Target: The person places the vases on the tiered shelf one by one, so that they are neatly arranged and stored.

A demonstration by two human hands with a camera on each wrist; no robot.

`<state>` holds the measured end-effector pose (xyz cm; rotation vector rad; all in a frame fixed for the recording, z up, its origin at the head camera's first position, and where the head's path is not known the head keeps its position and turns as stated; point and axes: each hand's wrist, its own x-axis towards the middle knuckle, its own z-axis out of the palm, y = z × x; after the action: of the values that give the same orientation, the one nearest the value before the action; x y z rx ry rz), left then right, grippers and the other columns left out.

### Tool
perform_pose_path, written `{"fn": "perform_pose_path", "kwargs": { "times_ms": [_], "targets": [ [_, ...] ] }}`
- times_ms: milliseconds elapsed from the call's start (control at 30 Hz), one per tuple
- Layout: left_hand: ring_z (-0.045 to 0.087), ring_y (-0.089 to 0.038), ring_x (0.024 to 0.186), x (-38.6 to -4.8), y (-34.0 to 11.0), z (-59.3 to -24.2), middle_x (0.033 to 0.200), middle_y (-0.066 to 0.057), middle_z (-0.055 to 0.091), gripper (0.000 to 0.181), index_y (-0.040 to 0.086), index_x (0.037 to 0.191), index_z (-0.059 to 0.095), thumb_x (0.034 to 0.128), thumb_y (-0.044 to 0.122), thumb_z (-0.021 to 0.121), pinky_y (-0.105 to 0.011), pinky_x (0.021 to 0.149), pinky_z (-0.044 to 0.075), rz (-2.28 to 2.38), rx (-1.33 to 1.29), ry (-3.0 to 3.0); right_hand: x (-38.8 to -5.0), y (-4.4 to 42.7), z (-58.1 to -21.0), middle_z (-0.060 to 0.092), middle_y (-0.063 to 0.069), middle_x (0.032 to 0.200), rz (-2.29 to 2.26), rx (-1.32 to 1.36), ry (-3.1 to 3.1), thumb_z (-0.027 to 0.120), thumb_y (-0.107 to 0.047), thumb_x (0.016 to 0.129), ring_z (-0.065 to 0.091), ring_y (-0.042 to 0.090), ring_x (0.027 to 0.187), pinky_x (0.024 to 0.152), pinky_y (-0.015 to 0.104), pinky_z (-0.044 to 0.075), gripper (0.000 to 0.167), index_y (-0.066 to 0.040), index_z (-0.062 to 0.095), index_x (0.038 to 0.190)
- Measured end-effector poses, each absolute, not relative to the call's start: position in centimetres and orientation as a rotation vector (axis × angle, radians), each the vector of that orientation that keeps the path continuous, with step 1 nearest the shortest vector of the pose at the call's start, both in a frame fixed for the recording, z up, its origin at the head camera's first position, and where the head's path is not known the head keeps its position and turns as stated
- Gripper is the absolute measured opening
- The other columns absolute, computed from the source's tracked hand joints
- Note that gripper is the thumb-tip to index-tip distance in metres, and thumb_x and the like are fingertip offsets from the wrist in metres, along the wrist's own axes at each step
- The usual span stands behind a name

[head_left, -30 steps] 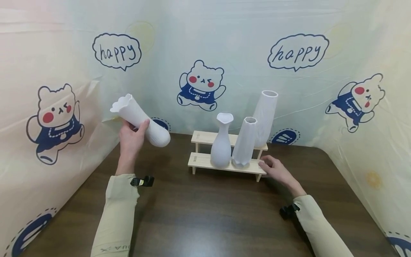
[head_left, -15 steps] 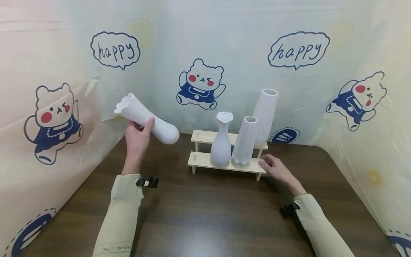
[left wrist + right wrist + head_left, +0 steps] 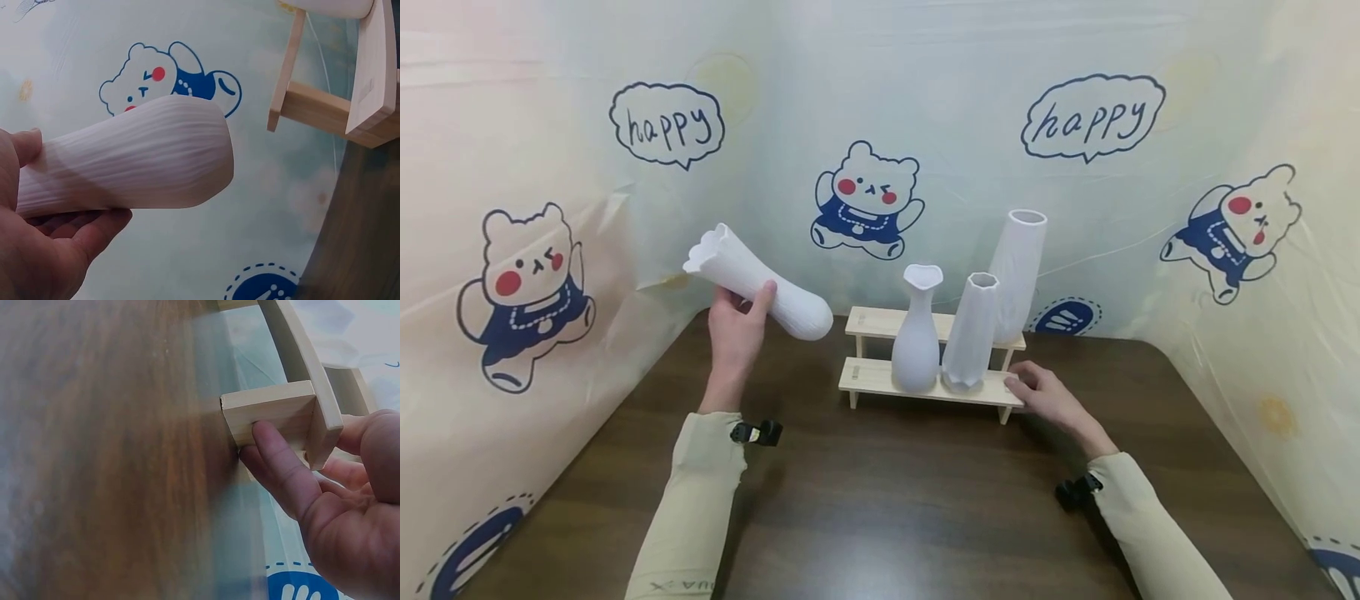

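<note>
My left hand (image 3: 735,333) grips a white vase (image 3: 767,287) with a scalloped rim, held in the air left of the stand. The vase is tilted, its rim up to the left and rounded base down to the right; fine ribs show in the left wrist view. My right hand (image 3: 1048,398) holds the right end of a two-tier wooden stand (image 3: 872,377), thumb on the lower shelf and fingers against the leg (image 3: 269,412). On the lower shelf stand a bulbous white vase (image 3: 916,350) and a faceted white vase (image 3: 970,337). A taller white vase (image 3: 1018,271) is on the upper shelf.
The stand rests on a dark wooden table (image 3: 880,492). A pale printed curtain (image 3: 940,100) surrounds the back and both sides. The left part of both shelves is bare wood.
My left hand has moved to the right with the vase, bringing its base closer to the stand. The vase has tipped a little nearer to level. My right hand stays on the stand.
</note>
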<state>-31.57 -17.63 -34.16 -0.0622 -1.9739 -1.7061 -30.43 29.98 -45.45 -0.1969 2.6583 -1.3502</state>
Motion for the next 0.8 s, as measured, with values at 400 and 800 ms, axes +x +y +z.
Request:
{"fn": "perform_pose_path", "kwargs": {
  "times_ms": [400,800],
  "targets": [
    [0.053,-0.027,0.130,-32.5,-15.4,-33.6,0.143,-0.010,0.050,0.068,0.013,0.143,0.039,0.0895,0.041,0.069,-0.052,0.107,0.044,-1.734,-0.121,-1.988,-30.2,29.9,-45.0,0.060,0.022,0.116,-1.337,-0.204,2.662,0.051,-0.041,0.101,0.062,0.023,0.090,0.080,0.037,0.060,0.053,-0.005,0.043,0.139],
    [0.057,-0.028,0.126,-33.5,-13.0,-33.2,0.143,-0.008,0.052,0.070,0.014,0.142,0.040,0.0878,0.047,0.069,-0.055,0.105,0.045,-1.682,-0.116,-2.032,-30.4,29.9,-45.3,0.059,0.024,0.117,-1.350,-0.209,2.664,0.051,-0.039,0.101,0.062,0.024,0.092,0.080,0.038,0.060,0.051,-0.004,0.044,0.137]
  ]
}}
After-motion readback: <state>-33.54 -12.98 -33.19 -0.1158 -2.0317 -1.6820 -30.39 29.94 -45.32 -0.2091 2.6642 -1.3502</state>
